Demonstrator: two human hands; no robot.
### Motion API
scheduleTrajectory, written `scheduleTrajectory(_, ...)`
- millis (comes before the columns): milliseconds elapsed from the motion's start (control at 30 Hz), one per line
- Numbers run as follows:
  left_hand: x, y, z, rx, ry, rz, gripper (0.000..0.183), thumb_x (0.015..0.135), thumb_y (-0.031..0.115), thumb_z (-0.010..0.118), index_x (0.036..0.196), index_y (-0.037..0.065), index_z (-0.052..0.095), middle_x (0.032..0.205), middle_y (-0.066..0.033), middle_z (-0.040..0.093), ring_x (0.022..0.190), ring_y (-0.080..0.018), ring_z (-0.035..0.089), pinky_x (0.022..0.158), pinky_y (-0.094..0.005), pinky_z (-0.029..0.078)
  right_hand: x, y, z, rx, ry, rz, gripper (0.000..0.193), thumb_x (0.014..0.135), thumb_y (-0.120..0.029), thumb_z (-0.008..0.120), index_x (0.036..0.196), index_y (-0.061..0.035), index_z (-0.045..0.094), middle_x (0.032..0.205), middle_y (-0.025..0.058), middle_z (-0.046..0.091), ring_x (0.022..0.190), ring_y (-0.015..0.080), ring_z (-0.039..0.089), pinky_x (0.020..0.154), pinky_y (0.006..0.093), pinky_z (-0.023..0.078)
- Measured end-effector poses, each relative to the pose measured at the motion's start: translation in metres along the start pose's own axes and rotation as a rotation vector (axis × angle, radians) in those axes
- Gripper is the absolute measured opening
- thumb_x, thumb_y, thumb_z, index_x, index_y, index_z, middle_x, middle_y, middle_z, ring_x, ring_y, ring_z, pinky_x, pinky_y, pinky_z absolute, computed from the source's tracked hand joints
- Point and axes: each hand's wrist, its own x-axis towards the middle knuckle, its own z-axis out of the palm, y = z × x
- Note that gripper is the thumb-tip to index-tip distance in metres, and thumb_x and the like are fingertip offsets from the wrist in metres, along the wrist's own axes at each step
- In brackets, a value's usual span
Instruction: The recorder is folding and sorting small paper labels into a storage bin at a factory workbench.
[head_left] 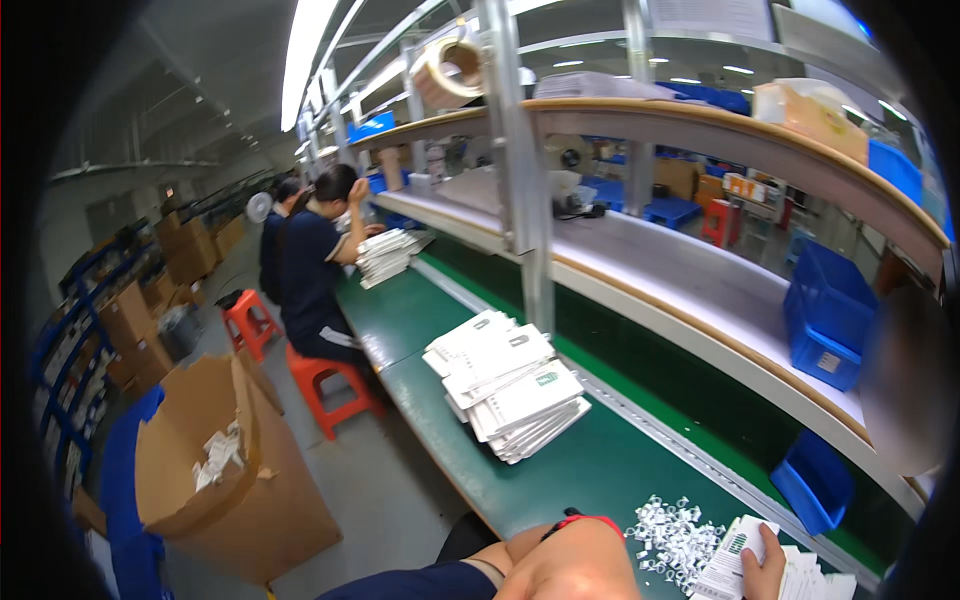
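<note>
Hand [766, 568] pinching wht. printed pkt. [728, 556]; adj. loose wht. pcs. [672, 542] could scatter over bench [610, 470] if wrist sweeps wide.

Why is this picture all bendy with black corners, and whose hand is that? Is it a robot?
No robot here, just a person working with bare hands. The picture comes from a wide, round-seeing camera worn on that person's head; that kind of lens bends straight edges and leaves the corners dark. At the lower right, what looks like the person's right hand holds a flat white package with green print. The left hand isn't in view. On the long green table lie a loose heap of tiny white pieces and a tall, messy stack of flat white packages. Farther along, another person in dark blue clothes sits on a red plastic stool.
</note>
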Motion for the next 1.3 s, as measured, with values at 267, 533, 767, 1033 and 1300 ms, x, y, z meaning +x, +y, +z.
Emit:
scheduleTrajectory(267, 0.001, -0.027, -0.025, -0.161, -0.095, 0.058, 0.015, 0.087, 0.01, 0.063, 0.075, 0.004, 0.069, 0.074, -0.0097, 0.064, 0.061, -0.0282, 0.06, 0.053, -0.0381, 0.044, -0.001, -0.016, 0.004, -0.076, 0.021, -0.098, 0.058, 0.077, -0.002, 0.064, 0.133, 0.0024, 0.052, 0.122, 0.0285, 0.06, 0.115, 0.0363, 0.059, 0.1, 0.0371, 0.043)
scheduleTrajectory(533, -0.012, -0.034, -0.025, -0.164, -0.059, 0.119, 0.015, 0.087, 0.01, 0.063, 0.074, 0.004, 0.069, 0.074, -0.0096, 0.064, 0.06, -0.0282, 0.059, 0.053, -0.0382, 0.043, 0.0, -0.031, 0.007, -0.046, 0.069, -0.076, 0.049, 0.078, -0.003, 0.065, 0.126, 0.0036, 0.057, 0.115, 0.0229, 0.065, 0.106, 0.0299, 0.063, 0.094, 0.0343, 0.046)
scheduleTrajectory(767, -0.011, -0.022, -0.022, -0.083, -0.066, 0.09, 0.015, 0.087, 0.01, 0.063, 0.074, 0.004, 0.068, 0.073, -0.0096, 0.063, 0.06, -0.0282, 0.059, 0.052, -0.0383, 0.043, 0.004, -0.016, 0.01, -0.041, 0.071, -0.109, 0.05, 0.078, -0.002, 0.067, 0.127, 0.0022, 0.056, 0.115, 0.0255, 0.065, 0.107, 0.0334, 0.064, 0.094, 0.0356, 0.047)
scheduleTrajectory(1033, -0.002, 0.006, -0.013, 0.057, -0.094, -0.021, 0.015, 0.087, 0.01, 0.063, 0.074, 0.005, 0.068, 0.072, -0.0095, 0.063, 0.059, -0.0282, 0.058, 0.052, -0.0384, 0.042, 0.005, 0.014, 0.004, -0.025, 0.033, -0.123, 0.051, 0.082, -0.002, 0.062, 0.132, 0.0005, 0.053, 0.127, 0.0218, 0.058, 0.118, 0.0291, 0.056, 0.101, 0.0347, 0.042)
scheduleTrajectory(1300, -0.001, 0.011, -0.018, 0.092, -0.106, -0.041, 0.016, 0.087, 0.01, 0.063, 0.073, 0.005, 0.068, 0.072, -0.0094, 0.062, 0.059, -0.0282, 0.057, 0.052, -0.0385, 0.041, 0.0, -0.013, 0.001, -0.109, -0.005, -0.047, 0.049, 0.087, -0.007, 0.061, 0.135, -0.0028, 0.051, 0.133, 0.021, 0.055, 0.128, 0.0314, 0.049, 0.106, 0.0361, 0.037)
